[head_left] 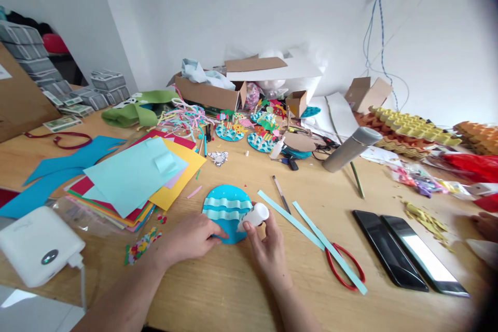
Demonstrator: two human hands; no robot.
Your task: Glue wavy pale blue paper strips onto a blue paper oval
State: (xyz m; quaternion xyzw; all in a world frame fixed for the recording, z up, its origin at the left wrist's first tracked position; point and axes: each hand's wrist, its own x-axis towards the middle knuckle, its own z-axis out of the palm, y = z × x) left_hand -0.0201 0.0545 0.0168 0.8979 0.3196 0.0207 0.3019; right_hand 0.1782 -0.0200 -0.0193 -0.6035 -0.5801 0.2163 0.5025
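Wooden table (233,290) is seen covered with craft stuff. Stack of coloured paper (128,176) is placed left of the work, pale blue sheets on top. Two loose pale strips (290,219) are laid to the right, one of them crossed over red-handled scissors (331,265).

Left hand (192,238) is set at the lower left of the blue disc, index finger stretched onto it; whether the rim is pinched by the thumb cannot be told. Right hand (270,246) is wrapped around a white squeeze bottle, which is pinched between thumb and fingers and tipped toward the disc.

Blue disc (228,225) is laid flat between the hands, two pale wavy strips (227,203) set across it, lower part bare. White squeeze bottle (257,214) is held over the disc's lower right, nozzle angled down; contact cannot be confirmed. Pen (281,194) is left beside the loose strips.

Step in hand is judged as glue being applied below the lower wavy strip. Next, a steadied disc, light squeezing and a low, even nozzle path seem called for.
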